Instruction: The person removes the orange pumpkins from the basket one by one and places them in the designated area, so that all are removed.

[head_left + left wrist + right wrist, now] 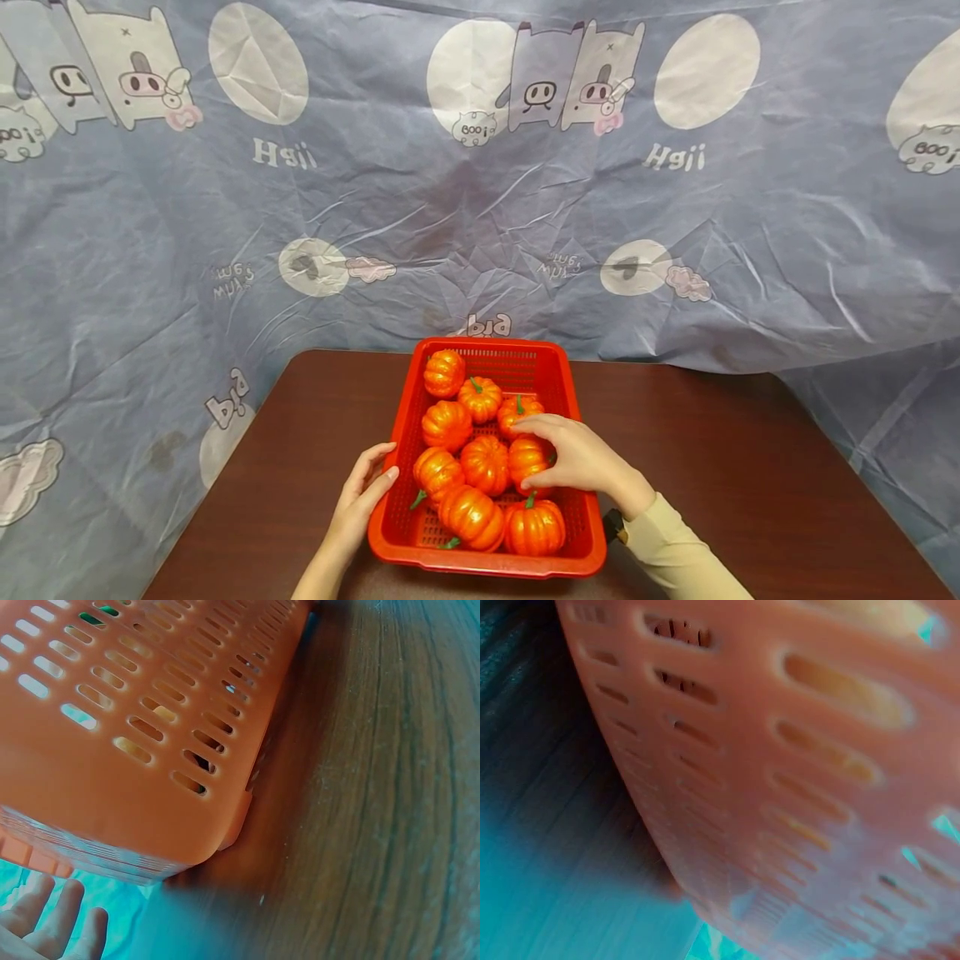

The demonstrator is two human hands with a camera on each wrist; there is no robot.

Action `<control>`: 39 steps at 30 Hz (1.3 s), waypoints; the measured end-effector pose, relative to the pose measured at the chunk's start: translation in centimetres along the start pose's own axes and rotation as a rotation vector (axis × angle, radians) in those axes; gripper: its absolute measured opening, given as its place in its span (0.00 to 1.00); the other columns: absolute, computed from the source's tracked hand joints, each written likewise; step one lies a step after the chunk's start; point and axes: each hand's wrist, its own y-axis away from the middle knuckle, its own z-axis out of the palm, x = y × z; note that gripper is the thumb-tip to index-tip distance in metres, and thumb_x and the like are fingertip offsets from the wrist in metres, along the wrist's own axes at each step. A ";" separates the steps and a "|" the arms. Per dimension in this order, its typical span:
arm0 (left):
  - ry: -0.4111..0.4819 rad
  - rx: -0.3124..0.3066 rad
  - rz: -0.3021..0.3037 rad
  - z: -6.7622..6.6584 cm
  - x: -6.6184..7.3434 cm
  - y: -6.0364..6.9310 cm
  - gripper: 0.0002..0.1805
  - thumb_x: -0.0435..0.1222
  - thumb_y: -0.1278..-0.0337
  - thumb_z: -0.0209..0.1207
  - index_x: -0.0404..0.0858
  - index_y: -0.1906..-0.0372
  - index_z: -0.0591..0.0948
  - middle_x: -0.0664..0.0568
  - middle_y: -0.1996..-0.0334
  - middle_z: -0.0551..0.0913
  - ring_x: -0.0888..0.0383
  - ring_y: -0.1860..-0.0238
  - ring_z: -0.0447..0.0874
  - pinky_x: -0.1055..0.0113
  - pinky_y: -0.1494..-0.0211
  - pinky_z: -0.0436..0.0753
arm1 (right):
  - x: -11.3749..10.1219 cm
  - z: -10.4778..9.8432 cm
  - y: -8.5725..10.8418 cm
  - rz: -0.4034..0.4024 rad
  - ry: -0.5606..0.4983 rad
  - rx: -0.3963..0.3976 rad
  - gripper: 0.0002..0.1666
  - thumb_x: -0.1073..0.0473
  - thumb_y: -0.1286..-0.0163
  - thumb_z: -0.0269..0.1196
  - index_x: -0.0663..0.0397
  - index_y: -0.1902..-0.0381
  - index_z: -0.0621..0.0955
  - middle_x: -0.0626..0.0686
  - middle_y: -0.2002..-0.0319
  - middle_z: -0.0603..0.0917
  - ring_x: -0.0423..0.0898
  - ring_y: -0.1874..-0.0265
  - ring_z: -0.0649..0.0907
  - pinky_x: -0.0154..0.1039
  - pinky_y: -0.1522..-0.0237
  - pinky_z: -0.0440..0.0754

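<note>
A red plastic basket point(491, 560) holds several shiny orange toy pumpkins point(485, 467) with green stems. My right hand point(577, 457) reaches over the basket's right rim, its thumb and fingers spread around a pumpkin point(527, 461) on the right side. Another pumpkin point(517, 408) lies just beyond those fingers. On the left, my left hand point(354, 500) rests with fingertips and thumb at the basket's left rim. Fairly straight left fingers point(56, 922) show beside the slotted basket wall point(112, 780) in the left wrist view. The right wrist view shows only slotted wall point(742, 765); my right hand is hidden there.
The basket stands on a dark brown wooden table point(697, 442). Behind the table hangs a grey-blue cloth point(480, 208) with cartoon prints. A dark band point(613, 525) sits at my right wrist, close to the basket's right rim.
</note>
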 end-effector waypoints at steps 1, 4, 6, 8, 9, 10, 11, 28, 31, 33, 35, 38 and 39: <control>0.000 0.000 -0.001 0.0 0.0 0.0 0.20 0.32 0.36 0.52 0.36 0.40 0.69 0.39 0.42 0.70 0.56 0.47 0.75 0.68 0.50 0.76 | 0.0 0.0 -0.1 0.001 0.004 -0.008 0.42 0.37 0.56 0.73 0.45 0.43 0.78 0.44 0.44 0.77 0.46 0.43 0.74 0.48 0.44 0.71; -0.001 -0.004 0.000 0.0 -0.1 0.0 0.20 0.32 0.36 0.52 0.36 0.39 0.69 0.39 0.42 0.70 0.56 0.47 0.75 0.67 0.49 0.76 | 0.0 0.1 -0.3 -0.007 0.018 -0.019 0.43 0.37 0.56 0.73 0.47 0.43 0.78 0.46 0.44 0.77 0.47 0.43 0.73 0.48 0.44 0.71; 0.000 -0.003 0.002 0.0 -0.2 0.0 0.20 0.32 0.36 0.52 0.36 0.39 0.69 0.39 0.42 0.70 0.56 0.47 0.75 0.67 0.50 0.77 | 0.0 0.1 -0.4 -0.016 0.035 -0.027 0.43 0.37 0.57 0.74 0.47 0.44 0.78 0.47 0.44 0.77 0.47 0.43 0.73 0.48 0.44 0.71; 0.002 -0.001 0.005 0.0 -0.2 0.0 0.20 0.32 0.36 0.52 0.36 0.40 0.69 0.39 0.42 0.70 0.56 0.47 0.75 0.67 0.50 0.77 | 0.0 0.1 -0.4 -0.023 0.051 -0.038 0.43 0.37 0.59 0.74 0.47 0.44 0.78 0.47 0.45 0.77 0.47 0.44 0.74 0.48 0.45 0.71; 0.002 0.000 0.005 0.0 -0.2 0.0 0.20 0.32 0.36 0.52 0.36 0.40 0.69 0.39 0.42 0.70 0.56 0.47 0.75 0.67 0.50 0.77 | 0.0 0.1 -0.5 -0.024 0.058 -0.046 0.43 0.37 0.59 0.75 0.47 0.45 0.78 0.46 0.45 0.78 0.47 0.44 0.74 0.48 0.45 0.71; 0.005 0.001 0.004 0.0 -0.2 0.0 0.20 0.32 0.36 0.52 0.36 0.40 0.69 0.39 0.42 0.70 0.56 0.47 0.75 0.67 0.50 0.77 | 0.0 0.1 -0.5 -0.023 0.066 -0.057 0.43 0.37 0.60 0.75 0.46 0.45 0.78 0.45 0.46 0.78 0.46 0.45 0.74 0.47 0.45 0.72; 0.007 0.003 0.004 0.0 -0.2 0.0 0.20 0.32 0.36 0.52 0.36 0.40 0.69 0.39 0.42 0.70 0.56 0.47 0.75 0.67 0.50 0.77 | 0.0 0.0 -0.5 -0.020 0.075 -0.068 0.43 0.37 0.60 0.75 0.45 0.45 0.78 0.44 0.46 0.78 0.46 0.45 0.75 0.47 0.46 0.72; -0.009 -0.010 0.009 0.1 0.0 0.1 0.20 0.32 0.35 0.51 0.36 0.39 0.68 0.39 0.43 0.69 0.57 0.47 0.73 0.68 0.49 0.76 | 0.0 0.6 0.0 -0.013 -0.066 0.117 0.39 0.42 0.59 0.76 0.44 0.47 0.80 0.42 0.49 0.77 0.43 0.48 0.75 0.46 0.47 0.73; -0.008 -0.012 0.010 0.1 0.0 0.2 0.20 0.32 0.35 0.51 0.35 0.39 0.67 0.38 0.43 0.69 0.57 0.47 0.73 0.68 0.49 0.76 | 0.0 0.6 0.2 -0.012 -0.117 0.169 0.38 0.41 0.58 0.76 0.44 0.47 0.80 0.42 0.48 0.77 0.43 0.47 0.74 0.46 0.48 0.73; -0.009 -0.008 0.011 0.1 0.0 0.2 0.20 0.32 0.35 0.51 0.35 0.39 0.68 0.38 0.43 0.69 0.57 0.47 0.73 0.68 0.49 0.75 | 0.0 0.6 0.3 -0.009 -0.152 0.205 0.39 0.40 0.58 0.76 0.44 0.47 0.79 0.43 0.48 0.76 0.43 0.47 0.74 0.47 0.48 0.73; -0.012 -0.008 0.016 0.1 0.0 0.2 0.20 0.32 0.35 0.50 0.36 0.39 0.67 0.38 0.43 0.69 0.58 0.47 0.72 0.69 0.49 0.75 | 0.0 0.5 0.5 -0.007 -0.187 0.245 0.40 0.40 0.58 0.76 0.46 0.47 0.79 0.44 0.47 0.76 0.44 0.47 0.74 0.47 0.48 0.74; -0.014 -0.004 0.013 0.2 0.0 0.2 0.20 0.32 0.34 0.50 0.36 0.39 0.67 0.39 0.43 0.69 0.58 0.47 0.72 0.70 0.48 0.74 | 0.0 0.2 0.9 -0.006 -0.249 0.298 0.40 0.42 0.59 0.77 0.48 0.46 0.79 0.46 0.46 0.76 0.45 0.46 0.75 0.45 0.48 0.74; -0.017 -0.003 0.013 0.2 0.1 0.2 0.20 0.32 0.34 0.50 0.37 0.39 0.67 0.39 0.43 0.69 0.58 0.46 0.71 0.71 0.48 0.73 | 0.0 0.1 1.0 -0.004 -0.271 0.313 0.40 0.43 0.59 0.77 0.48 0.46 0.79 0.46 0.46 0.76 0.44 0.46 0.75 0.43 0.48 0.73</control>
